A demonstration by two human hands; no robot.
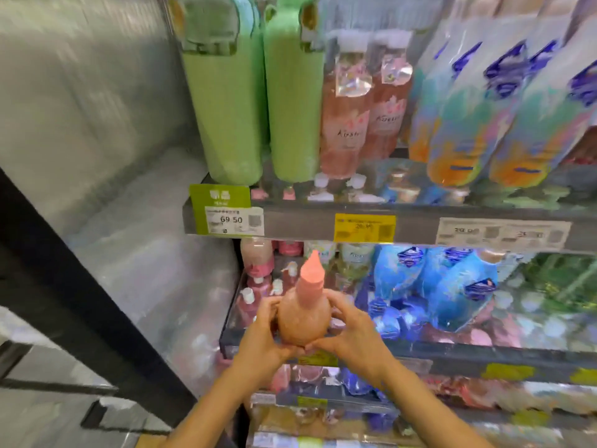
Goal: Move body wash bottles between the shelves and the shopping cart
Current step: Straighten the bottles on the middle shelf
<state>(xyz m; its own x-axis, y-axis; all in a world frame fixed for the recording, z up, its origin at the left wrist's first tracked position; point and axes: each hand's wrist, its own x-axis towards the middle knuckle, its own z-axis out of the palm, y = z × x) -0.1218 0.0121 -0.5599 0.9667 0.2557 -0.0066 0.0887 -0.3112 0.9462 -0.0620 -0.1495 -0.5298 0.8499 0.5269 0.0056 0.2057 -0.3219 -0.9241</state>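
Setting: shop aisle; tiered shelves of bottled goods on the right, blurred grey wall and a dark frame to the left.
Landmark: upper shelf edge (323,221), grey, running across the middle of the view.
Price tags on that edge: three; green (226,210) at the left end, yellow (365,227) in the middle, white (502,232) to the right.
Above the edge: two green bottles (226,101) at the left, two clear pink bottles (345,118) beside them, several blue-and-orange bottles (465,124) further right; exact number unclear from blur.
Below the edge: blue refill pouches (452,286) and small pink pump bottles (258,286); uncountable.
Task item: one body wash bottle (305,313), peach-coloured, pink pointed cap, upright, held in front of the shelf below the edge.
Left hand (261,331): fingers curled around the bottle's left side.
Right hand (352,328): fingers curled around its right side.
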